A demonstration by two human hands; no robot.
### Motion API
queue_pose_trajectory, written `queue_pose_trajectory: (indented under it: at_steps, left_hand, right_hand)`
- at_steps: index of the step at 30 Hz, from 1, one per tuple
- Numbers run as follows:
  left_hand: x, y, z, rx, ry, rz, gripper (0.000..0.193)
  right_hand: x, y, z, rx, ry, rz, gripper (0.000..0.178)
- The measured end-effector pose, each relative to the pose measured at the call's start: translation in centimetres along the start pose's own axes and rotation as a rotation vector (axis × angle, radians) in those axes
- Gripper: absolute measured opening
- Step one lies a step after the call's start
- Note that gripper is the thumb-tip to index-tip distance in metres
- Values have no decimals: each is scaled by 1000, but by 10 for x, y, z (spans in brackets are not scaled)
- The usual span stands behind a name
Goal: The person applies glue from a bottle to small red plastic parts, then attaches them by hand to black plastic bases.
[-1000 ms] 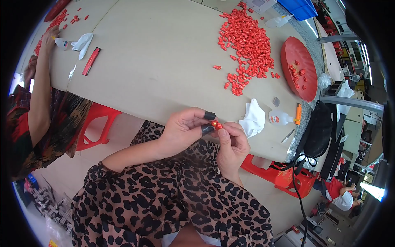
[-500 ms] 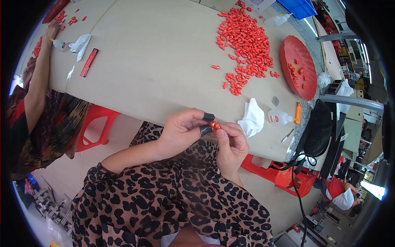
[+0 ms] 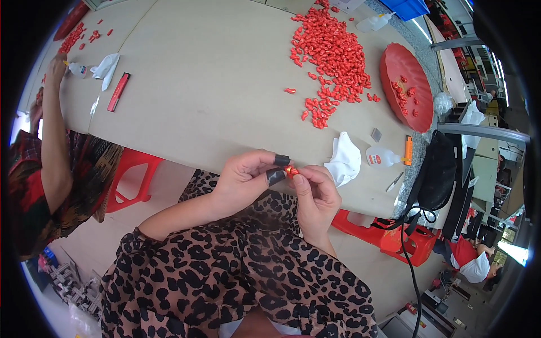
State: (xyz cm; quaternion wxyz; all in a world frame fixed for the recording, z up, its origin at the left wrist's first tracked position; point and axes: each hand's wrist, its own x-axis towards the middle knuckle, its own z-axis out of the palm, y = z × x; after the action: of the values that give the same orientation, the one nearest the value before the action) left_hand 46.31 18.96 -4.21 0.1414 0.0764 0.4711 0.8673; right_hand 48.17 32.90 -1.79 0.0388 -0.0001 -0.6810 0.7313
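Between my two hands, over the table's front edge, is a small red knobbly piece (image 3: pixel 291 170) with gold marks. My left hand (image 3: pixel 242 179) pinches it from the left, black tape wrapped round the thumb and forefinger. From the right, my right hand (image 3: pixel 315 197) grips it with bare thumb and forefinger. The fingertips hide part of its surface. Farther up the table lies a large heap of similar small red pieces (image 3: pixel 332 53), with a single red piece (image 3: pixel 289 90) apart at its left. A red scalloped dish (image 3: pixel 389 73) at the right holds several gold-marked pieces.
Right of my hands lie a white cloth (image 3: pixel 344 160), a small glue bottle (image 3: pixel 383 156), an orange lighter-like object (image 3: pixel 408 149) and a small blade (image 3: pixel 395 181). A co-worker's arm (image 3: pixel 53 135) reaches over the table at left, near a red box cutter (image 3: pixel 118 92).
My hands keep their pinch on the red piece, which has shifted slightly left and turned a little. At the left, the co-worker's arm and hand have moved.
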Motion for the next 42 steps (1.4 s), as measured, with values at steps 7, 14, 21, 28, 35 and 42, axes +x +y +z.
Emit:
queue_pose_trajectory:
  at_steps: [7, 14, 21, 28, 35, 42]
  left_hand:
    - [-1, 1, -1, 6, 44, -17, 18]
    - [-1, 2, -2, 11, 34, -30, 17]
    - [2, -2, -7, 351, 23, 241, 12]
    - [4, -1, -8, 594, 5, 414, 16]
    - [2, -2, -8, 533, 5, 368, 12]
    - [3, 7, -7, 9, 13, 56, 10]
  right_hand:
    - [0, 1, 0, 39, 6, 82, 8]
    - [2, -5, -6, -44, -51, 112, 8]
    - [2, -6, -1, -70, -38, 75, 8]
    - [3, -2, 0, -79, -62, 40, 9]
    - [2, 1, -2, -84, -65, -1, 9]
    - [3, -6, -1, -161, -108, -46, 11]
